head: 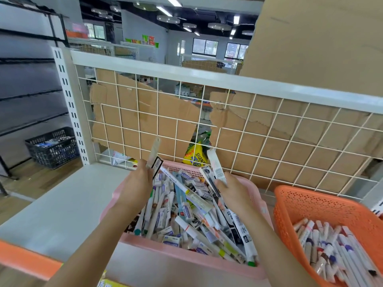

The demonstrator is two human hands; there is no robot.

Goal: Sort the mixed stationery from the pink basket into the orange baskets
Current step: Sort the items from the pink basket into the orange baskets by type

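The pink basket point(157, 248) sits in front of me on the white shelf, heaped with mixed pens, erasers and packets. Above its far left part, my left hand point(136, 183) grips a couple of long packaged pens point(154, 157) that stick upward. Over the basket's far right part, my right hand point(232, 191) holds two packaged pens point(215, 166), also pointing up. An orange basket point(306, 204) stands at the right and holds several white pens point(331, 247). The rim of another orange basket point(27, 259) shows at the lower left.
A white wire grid panel point(238, 131) backed with cardboard closes off the far side of the shelf. A yellow packet point(195, 155) lies behind the grid. A dark crate point(53, 148) stands on the floor at the left. The white shelf surface point(62, 204) stretches left of the pink basket.
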